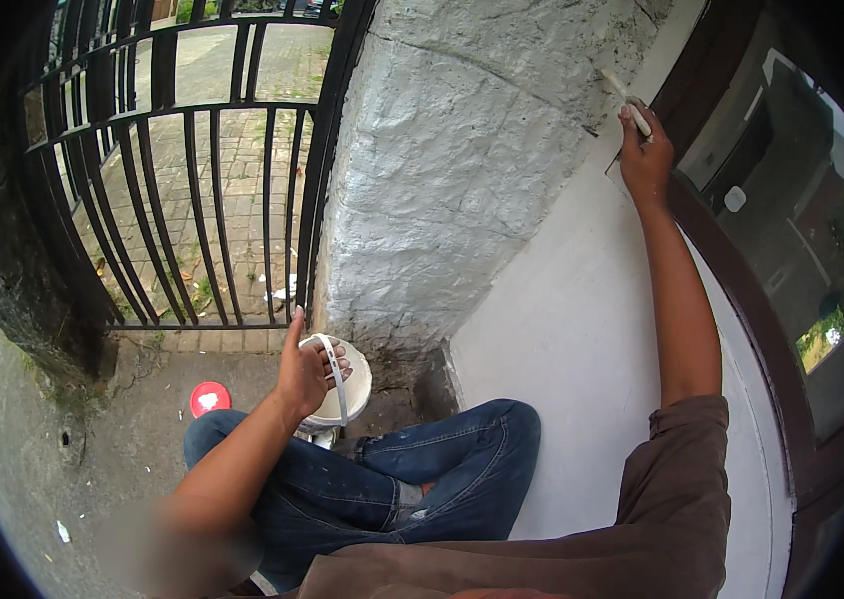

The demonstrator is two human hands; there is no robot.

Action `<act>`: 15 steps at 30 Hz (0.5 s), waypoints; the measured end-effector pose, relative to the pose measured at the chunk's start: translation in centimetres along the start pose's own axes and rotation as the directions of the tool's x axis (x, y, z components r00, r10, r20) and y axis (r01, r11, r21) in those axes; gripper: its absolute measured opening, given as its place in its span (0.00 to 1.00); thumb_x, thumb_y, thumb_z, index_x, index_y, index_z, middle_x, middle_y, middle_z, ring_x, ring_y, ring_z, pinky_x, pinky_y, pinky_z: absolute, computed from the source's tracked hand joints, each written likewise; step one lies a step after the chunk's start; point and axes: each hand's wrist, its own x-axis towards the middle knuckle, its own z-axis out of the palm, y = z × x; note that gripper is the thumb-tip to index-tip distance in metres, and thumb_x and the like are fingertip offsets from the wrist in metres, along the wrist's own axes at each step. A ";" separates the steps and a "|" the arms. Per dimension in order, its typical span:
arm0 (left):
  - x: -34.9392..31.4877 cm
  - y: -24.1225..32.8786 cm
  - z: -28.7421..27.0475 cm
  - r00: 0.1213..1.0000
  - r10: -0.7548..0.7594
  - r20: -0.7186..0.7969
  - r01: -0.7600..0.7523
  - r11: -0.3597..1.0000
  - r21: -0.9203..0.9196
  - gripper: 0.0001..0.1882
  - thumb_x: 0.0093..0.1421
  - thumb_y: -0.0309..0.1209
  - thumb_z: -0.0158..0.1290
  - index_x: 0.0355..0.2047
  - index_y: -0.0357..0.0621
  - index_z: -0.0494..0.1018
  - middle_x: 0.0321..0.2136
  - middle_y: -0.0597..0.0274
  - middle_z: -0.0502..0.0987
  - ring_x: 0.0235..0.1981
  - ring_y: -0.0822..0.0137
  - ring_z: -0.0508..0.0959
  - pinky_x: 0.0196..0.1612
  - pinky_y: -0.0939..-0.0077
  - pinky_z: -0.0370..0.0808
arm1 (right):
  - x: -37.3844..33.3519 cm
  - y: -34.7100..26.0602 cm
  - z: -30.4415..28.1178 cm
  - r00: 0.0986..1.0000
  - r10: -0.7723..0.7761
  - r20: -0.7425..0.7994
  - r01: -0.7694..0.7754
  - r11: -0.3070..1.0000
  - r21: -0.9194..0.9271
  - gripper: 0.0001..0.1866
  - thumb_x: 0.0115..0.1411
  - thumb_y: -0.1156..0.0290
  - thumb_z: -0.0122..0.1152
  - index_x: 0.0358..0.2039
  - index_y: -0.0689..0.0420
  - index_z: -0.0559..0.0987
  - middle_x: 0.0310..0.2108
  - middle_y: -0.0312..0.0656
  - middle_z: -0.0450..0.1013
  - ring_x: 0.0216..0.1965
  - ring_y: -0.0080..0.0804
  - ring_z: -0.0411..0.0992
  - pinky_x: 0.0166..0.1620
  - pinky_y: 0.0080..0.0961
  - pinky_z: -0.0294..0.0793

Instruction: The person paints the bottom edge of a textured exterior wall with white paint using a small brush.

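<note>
Up at the right, my right hand (647, 160) is closed around the pale handle of a paintbrush (617, 86). Its tip reaches the rough wall (452, 150) near the dark door frame, where grey, unevenly coated patches show. Low in the middle, my left hand (308, 373) is at a white bucket (360, 385). The bucket's white handle (333, 371) stands raised and crosses my fingers, which hook around it while the thumb points up. Pale smears mark the inside of the bucket, and its contents are partly hidden by my hand.
A black metal gate (197, 210) stands at the left, with brick paving behind it. On the concrete ground lies a red lid (210, 399) with white paint. A smooth white wall (542, 329) and a brown-framed window (781, 200) flank my right arm. My crossed legs (442, 449) are below.
</note>
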 end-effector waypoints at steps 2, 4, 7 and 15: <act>-0.1 0.0 0.1 1.000 -0.002 0.000 0.002 1.000 -0.003 0.48 0.58 0.80 0.42 0.47 0.40 0.70 0.35 0.62 0.73 0.38 0.62 0.75 0.50 0.64 0.72 | -0.2 1.6 0.9 0.997 0.069 -0.036 -0.063 0.987 0.146 0.20 0.72 0.59 0.61 0.56 0.60 0.81 0.41 0.48 0.83 0.41 0.26 0.80 0.44 0.24 0.76; -0.2 0.1 0.3 1.000 0.006 -0.020 -0.006 1.000 0.001 0.49 0.58 0.80 0.42 0.47 0.40 0.70 0.35 0.62 0.73 0.38 0.62 0.75 0.50 0.64 0.72 | -1.8 3.6 2.0 0.995 0.104 0.011 -0.104 0.978 0.181 0.20 0.72 0.60 0.61 0.56 0.60 0.81 0.41 0.48 0.83 0.41 0.26 0.80 0.43 0.23 0.75; 0.3 -0.2 0.3 1.000 0.006 0.005 -0.006 1.000 0.000 0.49 0.58 0.80 0.42 0.47 0.40 0.70 0.35 0.61 0.73 0.37 0.62 0.75 0.49 0.64 0.72 | -3.8 6.9 2.2 0.978 0.181 0.104 -0.204 0.932 0.300 0.19 0.73 0.62 0.60 0.56 0.62 0.81 0.40 0.47 0.83 0.41 0.26 0.81 0.45 0.21 0.76; 0.1 -0.1 0.1 1.000 0.009 -0.003 -0.009 1.000 0.002 0.48 0.58 0.80 0.42 0.45 0.40 0.70 0.36 0.61 0.73 0.37 0.62 0.75 0.48 0.65 0.73 | -2.5 6.8 0.9 0.890 0.397 0.225 -0.452 0.698 0.556 0.16 0.71 0.68 0.61 0.50 0.70 0.81 0.38 0.48 0.82 0.40 0.32 0.82 0.48 0.24 0.83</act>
